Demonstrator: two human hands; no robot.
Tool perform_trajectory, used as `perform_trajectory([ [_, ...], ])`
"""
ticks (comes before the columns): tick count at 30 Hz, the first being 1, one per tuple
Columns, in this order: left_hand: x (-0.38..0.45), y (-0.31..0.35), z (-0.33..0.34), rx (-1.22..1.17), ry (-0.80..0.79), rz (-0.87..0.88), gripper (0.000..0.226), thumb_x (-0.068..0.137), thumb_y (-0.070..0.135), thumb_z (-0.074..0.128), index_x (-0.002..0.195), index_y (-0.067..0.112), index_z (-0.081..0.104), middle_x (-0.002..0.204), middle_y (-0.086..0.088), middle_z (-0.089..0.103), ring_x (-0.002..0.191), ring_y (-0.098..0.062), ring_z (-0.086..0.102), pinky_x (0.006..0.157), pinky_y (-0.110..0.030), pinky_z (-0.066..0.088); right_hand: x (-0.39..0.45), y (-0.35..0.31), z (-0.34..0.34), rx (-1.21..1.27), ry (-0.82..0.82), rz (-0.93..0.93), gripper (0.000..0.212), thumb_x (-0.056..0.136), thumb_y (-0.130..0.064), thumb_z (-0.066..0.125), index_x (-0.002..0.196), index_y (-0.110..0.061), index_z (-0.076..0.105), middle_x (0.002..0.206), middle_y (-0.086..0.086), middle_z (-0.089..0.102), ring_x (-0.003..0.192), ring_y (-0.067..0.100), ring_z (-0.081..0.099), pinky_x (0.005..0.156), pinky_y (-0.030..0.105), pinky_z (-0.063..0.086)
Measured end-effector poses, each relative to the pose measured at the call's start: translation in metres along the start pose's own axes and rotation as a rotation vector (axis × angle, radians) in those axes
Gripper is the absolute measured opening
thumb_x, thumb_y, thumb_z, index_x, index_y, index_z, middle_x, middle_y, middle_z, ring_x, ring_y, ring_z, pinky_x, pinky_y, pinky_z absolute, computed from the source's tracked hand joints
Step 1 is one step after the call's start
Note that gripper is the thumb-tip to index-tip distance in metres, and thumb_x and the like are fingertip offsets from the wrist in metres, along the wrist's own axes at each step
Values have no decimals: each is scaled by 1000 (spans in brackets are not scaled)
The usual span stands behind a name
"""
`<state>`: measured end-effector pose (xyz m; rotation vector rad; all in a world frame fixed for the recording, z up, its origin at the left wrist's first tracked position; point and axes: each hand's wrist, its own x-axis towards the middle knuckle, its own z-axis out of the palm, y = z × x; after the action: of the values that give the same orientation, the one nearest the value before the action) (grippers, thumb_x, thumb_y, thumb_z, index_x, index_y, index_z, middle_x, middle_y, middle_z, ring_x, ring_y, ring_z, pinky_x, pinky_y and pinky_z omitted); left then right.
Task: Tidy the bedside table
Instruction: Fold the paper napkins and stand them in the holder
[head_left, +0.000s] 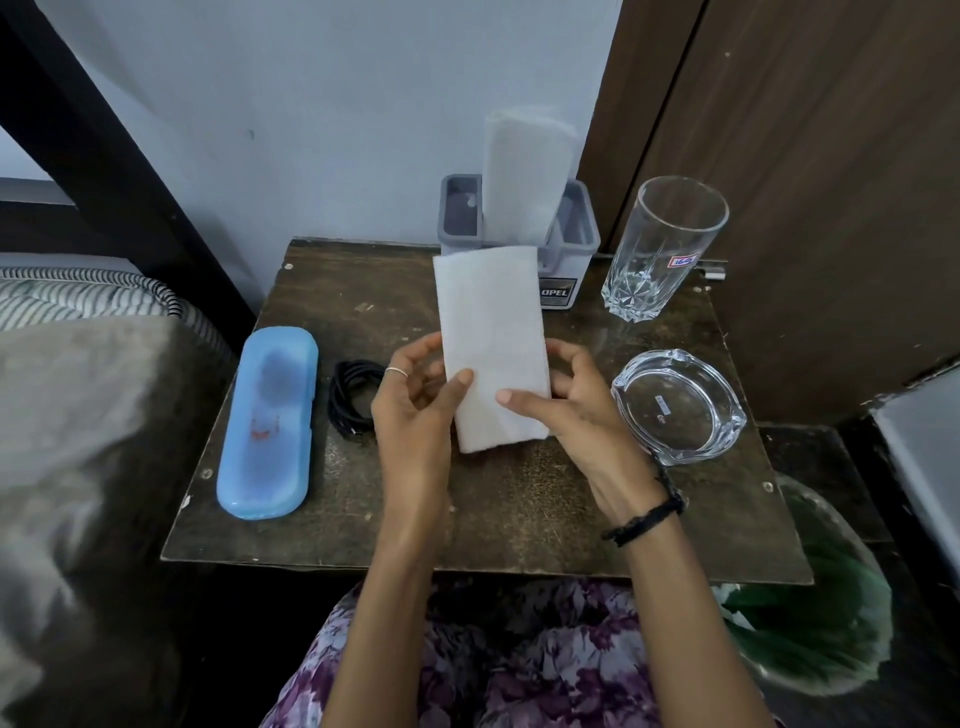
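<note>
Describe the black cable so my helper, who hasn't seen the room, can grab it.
On the dark bedside table, look left, between the blue case and the left hand. The black cable lies coiled there: the only dark, thin, looped thing among plastic, glass and paper.

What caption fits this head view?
Both hands, left hand and right hand, hold a folded white napkin above the bedside table.

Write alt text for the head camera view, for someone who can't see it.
Both hands, left hand and right hand, hold a folded white napkin above a dark bedside table. Around it lie a blue case, black cable, glass ashtray, tumbler and grey napkin holder.
</note>
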<state>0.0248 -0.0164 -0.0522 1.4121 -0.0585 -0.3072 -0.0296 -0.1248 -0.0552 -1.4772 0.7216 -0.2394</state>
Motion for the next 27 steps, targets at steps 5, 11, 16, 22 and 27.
perform_trajectory([
  [5, -1, 3, 1, 189, 47, 244, 22, 84, 7, 66, 96, 23, 59, 90, 11, 67, 82, 0, 64, 68, -12, 51, 4, 3, -2, -92, 15, -158, 41, 77, 1, 68, 104, -21, 46, 100, 3, 68, 92, 13, 65, 79, 25, 54],
  [11, 0, -7, -3, 478, -68, 229, 23, 85, 7, 64, 95, 26, 57, 84, 20, 62, 78, 13, 59, 68, -1, 45, 3, 8, -3, -346, 52, -238, 37, 85, -3, 56, 119, -17, 52, 111, 1, 65, 102, 20, 62, 89, 41, 50],
  [16, 3, -13, -11, 669, -120, 173, 24, 84, 4, 64, 90, 26, 55, 77, 24, 55, 73, 12, 54, 66, 5, 41, 4, 10, -7, -457, 22, -181, 44, 86, 0, 54, 127, -18, 48, 117, 1, 63, 103, 18, 59, 85, 29, 49],
  [22, 10, 12, 9, 664, -107, 330, 20, 83, 6, 66, 94, 21, 59, 75, 27, 51, 70, 13, 51, 64, 6, 38, 12, -14, -13, -510, 215, -322, 26, 88, -4, 57, 114, -7, 59, 111, 6, 64, 95, 16, 59, 65, 10, 42],
  [27, 51, 42, 42, 659, -60, 516, 14, 85, 11, 64, 94, 21, 59, 79, 20, 57, 74, 3, 56, 69, -8, 48, 40, -58, -20, -444, 392, -503, 18, 86, -8, 61, 103, -3, 67, 106, 9, 68, 93, 17, 64, 83, 23, 51],
])
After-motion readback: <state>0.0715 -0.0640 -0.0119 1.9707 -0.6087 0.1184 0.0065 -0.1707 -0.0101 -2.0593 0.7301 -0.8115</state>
